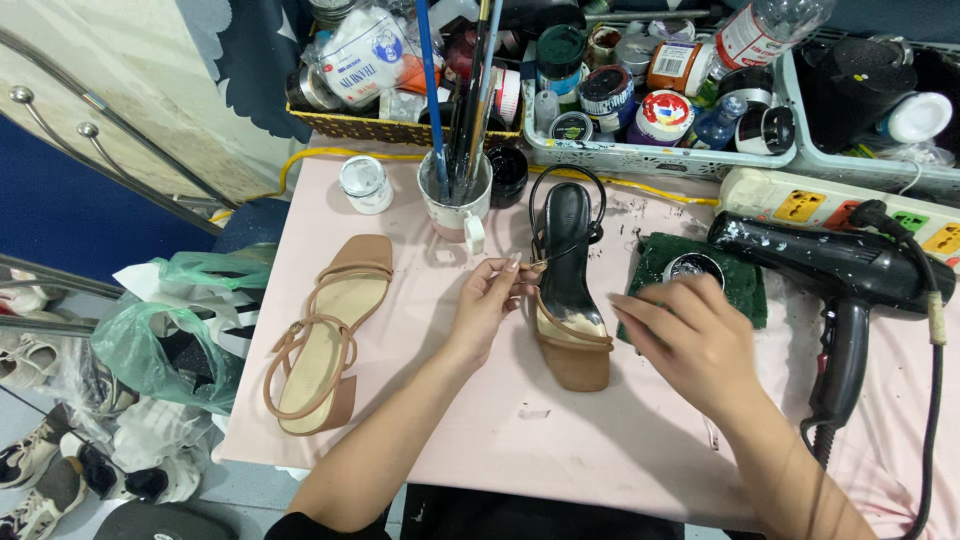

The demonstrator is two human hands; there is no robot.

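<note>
Two strappy heeled sandals lie on a pink table (500, 420). The tan sandal (325, 335) rests at the left, untouched. The second sandal (568, 290), partly black at the heel and tan at the toe, sits in the middle. My left hand (490, 300) pinches its thin strap near the buckle. My right hand (690, 335) hovers just right of that sandal, fingers loosely curled, over a green cloth (745, 275) with a small open jar (693, 267) on it. I cannot tell whether it holds anything.
A black hair dryer (840, 275) lies at the right beside a white power strip (830, 200). A cup of brushes (455, 190), a small white jar (365, 183) and baskets of paint pots (640, 110) line the back. Bags and shoes crowd the floor at left (150, 350).
</note>
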